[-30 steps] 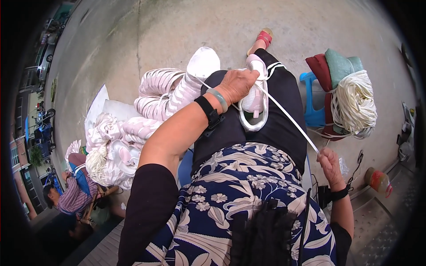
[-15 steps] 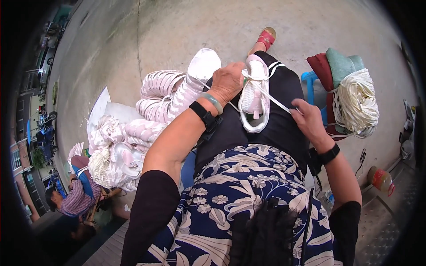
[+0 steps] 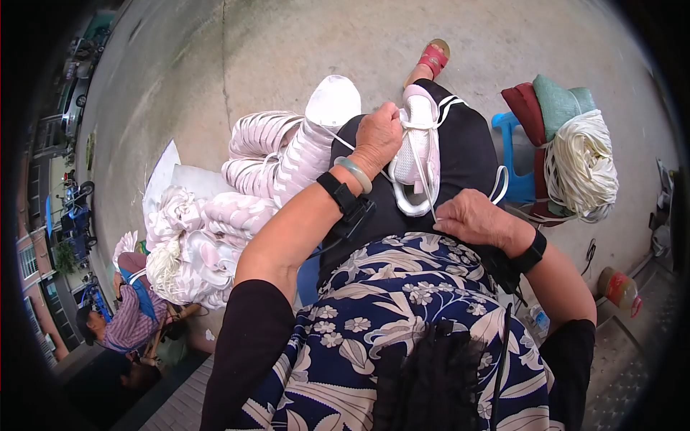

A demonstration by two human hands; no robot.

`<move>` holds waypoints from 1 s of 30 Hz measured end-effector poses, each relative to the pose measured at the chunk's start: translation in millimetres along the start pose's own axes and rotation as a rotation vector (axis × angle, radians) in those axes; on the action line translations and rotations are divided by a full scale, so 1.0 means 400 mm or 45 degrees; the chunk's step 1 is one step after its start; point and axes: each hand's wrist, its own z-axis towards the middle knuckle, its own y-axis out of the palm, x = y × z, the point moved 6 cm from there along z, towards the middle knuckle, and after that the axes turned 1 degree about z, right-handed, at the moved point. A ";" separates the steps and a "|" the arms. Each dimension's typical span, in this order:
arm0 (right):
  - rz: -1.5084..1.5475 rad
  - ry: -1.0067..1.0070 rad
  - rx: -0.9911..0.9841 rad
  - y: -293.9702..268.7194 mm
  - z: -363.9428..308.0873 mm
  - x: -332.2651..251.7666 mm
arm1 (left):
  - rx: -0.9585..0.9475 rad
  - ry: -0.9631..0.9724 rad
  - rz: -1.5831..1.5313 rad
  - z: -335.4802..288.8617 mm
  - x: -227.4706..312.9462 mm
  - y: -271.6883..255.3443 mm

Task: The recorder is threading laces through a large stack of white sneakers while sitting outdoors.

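Observation:
A white and pale pink lace-up sneaker (image 3: 413, 164) lies across my black-trousered lap. My left hand (image 3: 379, 136) is closed against the sneaker's left side, near the lacing; what its fingers grip is hidden. Between thumb and fingers, my right hand (image 3: 471, 218) pinches a white shoelace (image 3: 432, 195) that runs down from the lacing over the sneaker's near end. Another loop of lace (image 3: 501, 183) hangs over my right thigh.
Stacked pale pink and white shoe parts (image 3: 266, 154) stand on the left, beside a heap of more pieces (image 3: 190, 248). To the right, a blue stool (image 3: 512, 154) bears folded cloths (image 3: 560, 104) and a cream lace bundle (image 3: 582, 165). A bottle (image 3: 619, 291) and a seated person (image 3: 129, 316) are farther off.
My right hand has moved left and nearer my body, drawing the lace over the sneaker's near end. My left hand has turned slightly and stays at the sneaker's side.

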 end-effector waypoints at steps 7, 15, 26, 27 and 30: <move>0.105 0.170 -0.200 0.000 -0.087 0.023 | -0.135 0.057 0.065 -0.019 0.011 0.019; 0.308 0.400 0.802 -0.148 0.010 0.162 | -0.105 0.138 0.156 -0.016 0.054 0.003; -0.235 0.500 0.700 -0.134 0.136 0.119 | -0.004 0.575 0.311 -0.029 0.125 0.016; -0.268 0.519 0.660 -0.129 0.141 0.124 | 0.000 0.588 0.348 -0.030 0.126 0.020; -0.175 0.504 0.681 -0.119 0.149 0.137 | -0.038 0.582 0.369 -0.036 0.127 0.031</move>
